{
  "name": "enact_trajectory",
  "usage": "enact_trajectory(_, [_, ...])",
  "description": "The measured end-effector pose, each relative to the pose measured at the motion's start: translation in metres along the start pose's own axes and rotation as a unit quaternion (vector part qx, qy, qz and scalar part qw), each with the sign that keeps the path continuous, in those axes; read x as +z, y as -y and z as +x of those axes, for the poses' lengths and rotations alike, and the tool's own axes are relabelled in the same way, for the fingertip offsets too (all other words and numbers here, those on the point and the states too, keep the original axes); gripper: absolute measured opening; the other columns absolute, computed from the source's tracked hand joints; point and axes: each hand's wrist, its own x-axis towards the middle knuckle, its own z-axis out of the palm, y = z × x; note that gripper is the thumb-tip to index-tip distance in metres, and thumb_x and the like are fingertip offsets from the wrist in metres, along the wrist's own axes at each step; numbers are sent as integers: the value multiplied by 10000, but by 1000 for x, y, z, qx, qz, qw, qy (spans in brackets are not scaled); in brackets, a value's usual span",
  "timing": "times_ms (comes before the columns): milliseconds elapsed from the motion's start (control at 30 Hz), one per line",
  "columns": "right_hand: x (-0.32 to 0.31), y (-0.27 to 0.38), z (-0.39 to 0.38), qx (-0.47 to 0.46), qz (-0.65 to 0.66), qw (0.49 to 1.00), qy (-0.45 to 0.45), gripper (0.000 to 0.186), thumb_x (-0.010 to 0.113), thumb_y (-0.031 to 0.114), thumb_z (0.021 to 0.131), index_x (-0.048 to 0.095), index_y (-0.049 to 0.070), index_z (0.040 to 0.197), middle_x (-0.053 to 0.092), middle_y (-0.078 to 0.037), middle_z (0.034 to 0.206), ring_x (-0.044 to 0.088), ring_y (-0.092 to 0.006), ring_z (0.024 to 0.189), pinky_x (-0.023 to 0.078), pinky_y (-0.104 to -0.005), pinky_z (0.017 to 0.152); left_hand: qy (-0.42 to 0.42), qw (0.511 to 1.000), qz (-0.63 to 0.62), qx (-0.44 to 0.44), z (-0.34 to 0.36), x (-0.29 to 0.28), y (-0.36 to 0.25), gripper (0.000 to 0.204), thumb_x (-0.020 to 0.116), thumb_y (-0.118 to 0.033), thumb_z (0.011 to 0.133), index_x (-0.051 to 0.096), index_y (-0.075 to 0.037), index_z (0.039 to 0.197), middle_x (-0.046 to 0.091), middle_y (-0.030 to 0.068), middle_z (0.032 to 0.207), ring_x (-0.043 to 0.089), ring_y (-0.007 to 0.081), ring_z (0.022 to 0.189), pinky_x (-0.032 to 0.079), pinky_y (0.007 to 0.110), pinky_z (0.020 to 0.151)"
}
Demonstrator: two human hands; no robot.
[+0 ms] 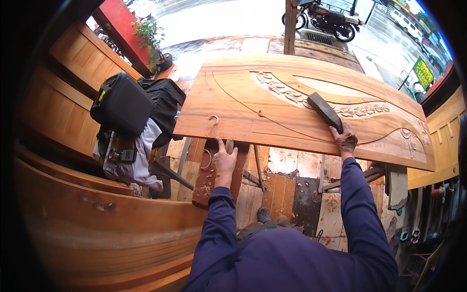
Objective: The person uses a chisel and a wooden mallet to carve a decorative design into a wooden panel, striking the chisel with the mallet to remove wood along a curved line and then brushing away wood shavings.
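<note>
- From my remote seat, I see my right hand (346, 138) wrapped around the near end of a dark rectangular block (325, 109), just inside the near edge of the carved wooden panel (228, 102).
- The block lies ahead of that hand and to its left, its long axis slanting away, its far end at the carved leaf band (277, 87); my right hand is plainly the nearer one.
- My left hand (225, 163) sits at the panel's near edge, well apart from the block, index finger extended; a stubby greyish piece (229, 145) shows between finger and thumb (I cannot tell whether it is pinched or merely touched).
- Left of the block I see a wide smooth stretch of wood, broken by a curved groove and a curled shaving (213, 119).
- The near edge runs close by both hands, above a reddish-brown bench (204, 187) on the left; rightward, the panel continues past more carving.
</note>
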Motion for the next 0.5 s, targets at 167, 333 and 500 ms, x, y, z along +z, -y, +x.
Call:
enact_trajectory(167, [3,1,1,-8,-2,1000,-4,628,846,448,831,694,144,1359,754,-161,1147,714,-338,1076,570,-436,953,-22,1000,-1,16,2,6,9,1010,757,-524,886,273,-105,1666,730,319,875,743,464,845,588,531,767])
enact_trajectory(333, [2,-2,0,-7,-7,1000,-5,637,847,446,828,690,144,1367,753,-165,1152,713,-343,1081,566,-443,959,-7,1000,7,5,0,2,2,1003,755,-525,888,276,-110,1666,731,307,860,745,457,834,589,533,752])
enact_trajectory(500, [2,-4,0,-7,-2,1000,6,634,832,458,853,676,149,1384,743,-174,1152,693,-365,1092,541,-460,976,-10,1000,-7,7,-1,0,-1,1001,755,-523,886,278,-114,1666,730,304,855,745,456,832,589,535,752])
